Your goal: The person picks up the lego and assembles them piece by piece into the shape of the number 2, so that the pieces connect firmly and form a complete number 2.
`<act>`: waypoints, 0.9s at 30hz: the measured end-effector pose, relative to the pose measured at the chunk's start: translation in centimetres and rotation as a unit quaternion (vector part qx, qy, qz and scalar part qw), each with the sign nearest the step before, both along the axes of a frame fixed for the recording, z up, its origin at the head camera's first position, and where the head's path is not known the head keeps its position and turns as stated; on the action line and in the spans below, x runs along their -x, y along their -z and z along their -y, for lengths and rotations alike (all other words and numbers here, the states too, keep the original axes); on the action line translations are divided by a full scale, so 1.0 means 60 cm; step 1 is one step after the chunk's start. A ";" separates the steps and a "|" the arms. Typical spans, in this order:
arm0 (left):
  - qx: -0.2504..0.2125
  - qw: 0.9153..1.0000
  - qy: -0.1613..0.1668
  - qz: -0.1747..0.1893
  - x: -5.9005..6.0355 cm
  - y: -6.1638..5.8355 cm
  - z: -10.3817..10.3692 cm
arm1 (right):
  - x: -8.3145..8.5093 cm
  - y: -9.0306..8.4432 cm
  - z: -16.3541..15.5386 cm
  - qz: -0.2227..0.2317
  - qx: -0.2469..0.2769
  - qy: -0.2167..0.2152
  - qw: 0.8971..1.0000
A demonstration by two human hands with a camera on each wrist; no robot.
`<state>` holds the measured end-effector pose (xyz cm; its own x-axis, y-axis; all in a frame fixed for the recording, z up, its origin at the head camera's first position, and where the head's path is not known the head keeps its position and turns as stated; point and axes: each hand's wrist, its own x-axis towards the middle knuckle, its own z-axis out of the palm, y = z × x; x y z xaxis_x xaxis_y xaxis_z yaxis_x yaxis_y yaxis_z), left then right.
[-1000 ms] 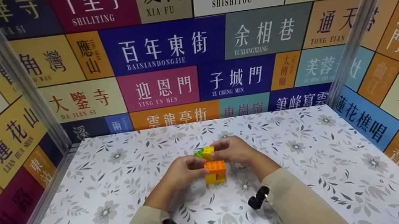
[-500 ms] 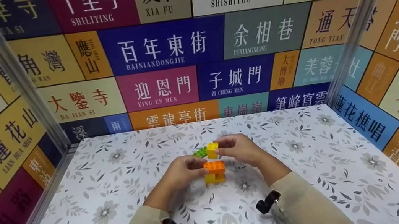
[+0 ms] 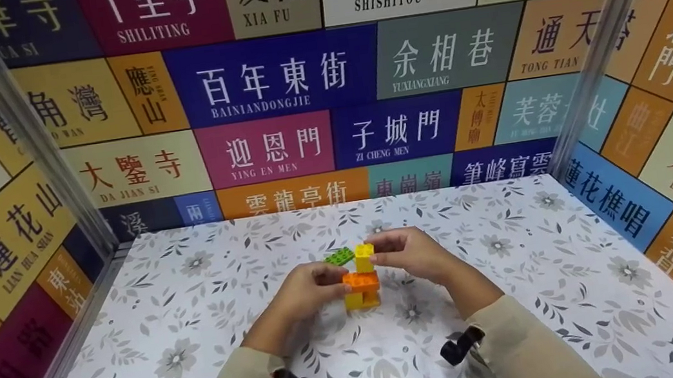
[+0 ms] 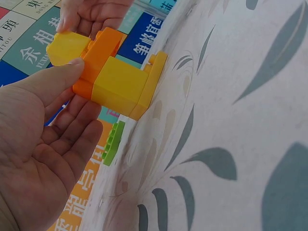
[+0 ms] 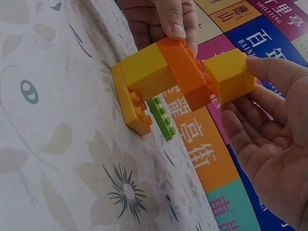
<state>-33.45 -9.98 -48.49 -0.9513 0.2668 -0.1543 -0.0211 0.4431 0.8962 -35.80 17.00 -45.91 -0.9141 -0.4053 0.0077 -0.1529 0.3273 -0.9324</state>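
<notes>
My left hand (image 3: pixel 307 290) pinches the orange brick (image 3: pixel 361 280) of the stack mid-table (image 3: pixel 200 337), room all round. My right hand (image 3: pixel 413 255) grips the small yellow brick (image 3: pixel 363 255), touching the top. Wrist views show the green plate (image 5: pixel 161 118) lying flat behind.

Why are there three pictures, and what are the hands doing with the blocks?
Someone wears three cameras: one on the head, one on each wrist. The head picture looks down at a flowery table inside a booth with colourful sign walls. The other two are close-ups from beside each hand. The left hand steadies a little block tower: yellow blocks below, an orange block on top. The right hand pinches a small yellow block right at the top of the tower. A flat green piece lies on the table behind it.
</notes>
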 end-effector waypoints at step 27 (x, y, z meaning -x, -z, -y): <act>-0.024 1.000 0.002 -0.017 0.000 0.006 -0.002 | -0.015 0.007 -0.009 -0.008 -0.010 -0.029 0.999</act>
